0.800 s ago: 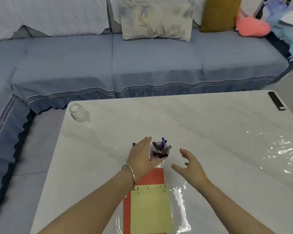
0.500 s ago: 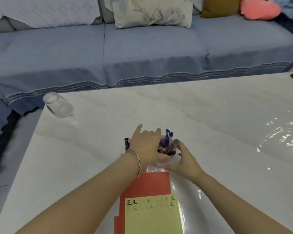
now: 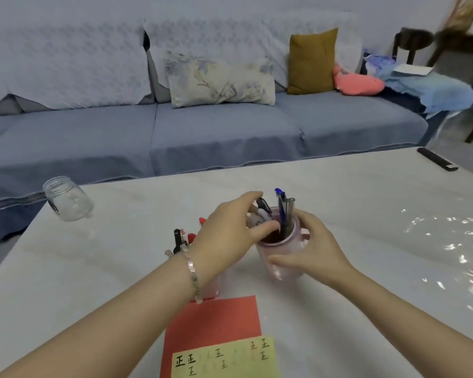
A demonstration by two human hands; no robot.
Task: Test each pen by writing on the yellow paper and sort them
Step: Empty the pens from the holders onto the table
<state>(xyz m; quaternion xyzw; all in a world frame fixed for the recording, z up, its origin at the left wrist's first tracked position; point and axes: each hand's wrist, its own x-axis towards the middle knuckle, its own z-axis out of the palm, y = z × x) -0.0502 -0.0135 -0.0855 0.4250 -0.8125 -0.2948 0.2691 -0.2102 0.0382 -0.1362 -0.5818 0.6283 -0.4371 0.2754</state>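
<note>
1. The pink cup (image 3: 280, 272) stands near the middle of the table (image 3: 115, 268); it is full of pens.
2. The right hand (image 3: 313, 248) holds the pink cup; its fingers curl round the cup's right side and its thumb lies across the front.
3. The left hand (image 3: 224, 236) reaches over the mouth of the cup; its first finger and thumb are bent and pinch a black pen (image 3: 263, 205) near its top; the pen leans to the left, with its low end in the cup.
4. Some blue pens (image 3: 282, 214) stand up in the right part of the cup; they touch no hand.
5. A second cup (image 3: 216, 289) stands just left of the pink cup; the left wrist hides most of it; a few red and black pens (image 3: 181, 237) stick up from behind the wrist.
6. The yellow paper (image 3: 230, 362) lies at the near edge of the table, in front of both cups; it has small marks on it in black, red and pale ink.
7. The yellow paper lies on top of a red paper (image 3: 216, 320); the red paper reaches up toward the second cup.
8. A glass jar (image 3: 66, 199) stands by the far left corner of the table; a black remote (image 3: 437, 162) lies by the far right corner.
9. A blue sofa (image 3: 202, 126) with cushions is behind the far edge of the table.
</note>
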